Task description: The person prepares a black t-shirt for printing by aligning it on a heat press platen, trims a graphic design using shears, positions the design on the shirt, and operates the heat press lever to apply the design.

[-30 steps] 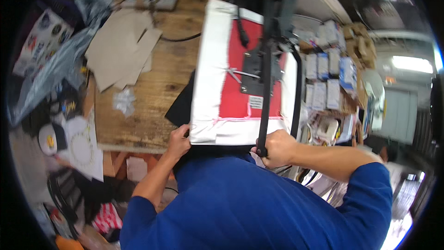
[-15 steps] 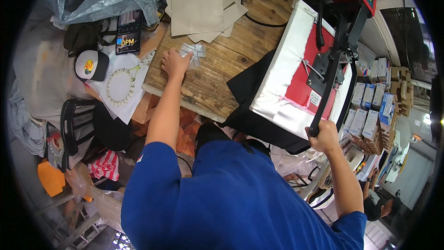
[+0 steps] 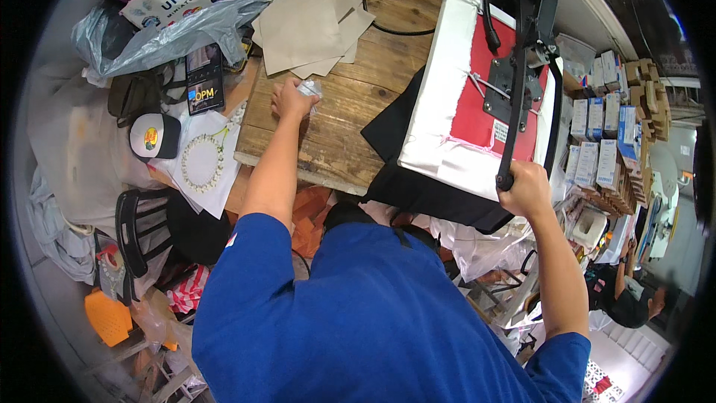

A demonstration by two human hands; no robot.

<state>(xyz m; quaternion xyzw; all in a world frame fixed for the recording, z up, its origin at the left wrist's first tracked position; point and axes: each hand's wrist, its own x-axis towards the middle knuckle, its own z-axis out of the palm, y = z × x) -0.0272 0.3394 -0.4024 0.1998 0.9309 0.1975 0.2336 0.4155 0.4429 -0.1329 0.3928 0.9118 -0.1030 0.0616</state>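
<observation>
My right hand [image 3: 528,190] is wrapped round the end of the long black lever handle [image 3: 513,116] of a heat press. The press's red plate [image 3: 466,104] lies over white cloth-like padding [image 3: 432,127], with black fabric [image 3: 425,194] spreading out underneath. On the wooden table [image 3: 343,134], my left hand [image 3: 291,101] has its fingers curled against a small bunch of clear plastic pieces [image 3: 310,90]. The fingers partly hide the bunch, and its exact kind is not plain. Just beyond that hand lies a stack of tan sheets [image 3: 302,26].
Left of the table are a phone [image 3: 204,82] with a lit screen, a cap [image 3: 155,136] and a white flower garland [image 3: 201,163] on paper. A black chair [image 3: 156,231] stands below them. Stacked boxes [image 3: 597,164] line the right side; another person [image 3: 630,302] is farther off.
The clear plastic pieces, spread beside my left hand before, are now bunched at its fingers. My right hand still holds the lever. The whole view has shifted slightly.
</observation>
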